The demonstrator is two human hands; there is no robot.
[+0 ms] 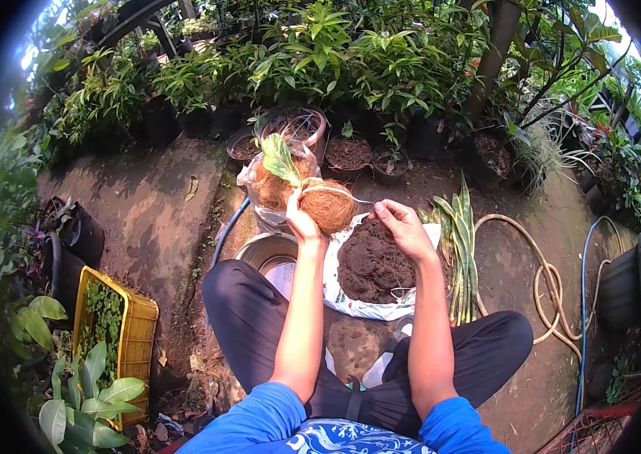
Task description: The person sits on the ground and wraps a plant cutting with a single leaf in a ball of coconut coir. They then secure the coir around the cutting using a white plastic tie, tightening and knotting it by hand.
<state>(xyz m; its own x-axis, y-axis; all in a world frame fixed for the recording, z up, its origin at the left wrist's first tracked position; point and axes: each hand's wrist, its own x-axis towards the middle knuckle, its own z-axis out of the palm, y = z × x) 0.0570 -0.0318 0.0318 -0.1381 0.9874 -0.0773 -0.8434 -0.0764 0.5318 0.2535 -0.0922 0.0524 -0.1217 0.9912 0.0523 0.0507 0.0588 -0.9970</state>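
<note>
My left hand [302, 218] holds up a ball of brown coconut fibre [329, 209], from which a variegated green leaf [279, 159] rises. A white string [332, 189] runs around the ball. Its loose length stretches to my right hand [403, 227], which pinches it between thumb and fingers. Below the hands lies a white plastic sack [349, 303] with a heap of dark wet soil [376, 264] on it. Behind the ball stands a clear plastic bag [249, 176] of coconut fibre. A metal basin [266, 247] is partly hidden by my left arm and knee.
Long cut snake plant leaves [462, 255] lie right of the soil. Beyond them curls a beige hose [547, 278] beside a thin blue hose [583, 301]. A yellow crate [139, 335] with small green plants stands at left. Potted plants [349, 154] line the back.
</note>
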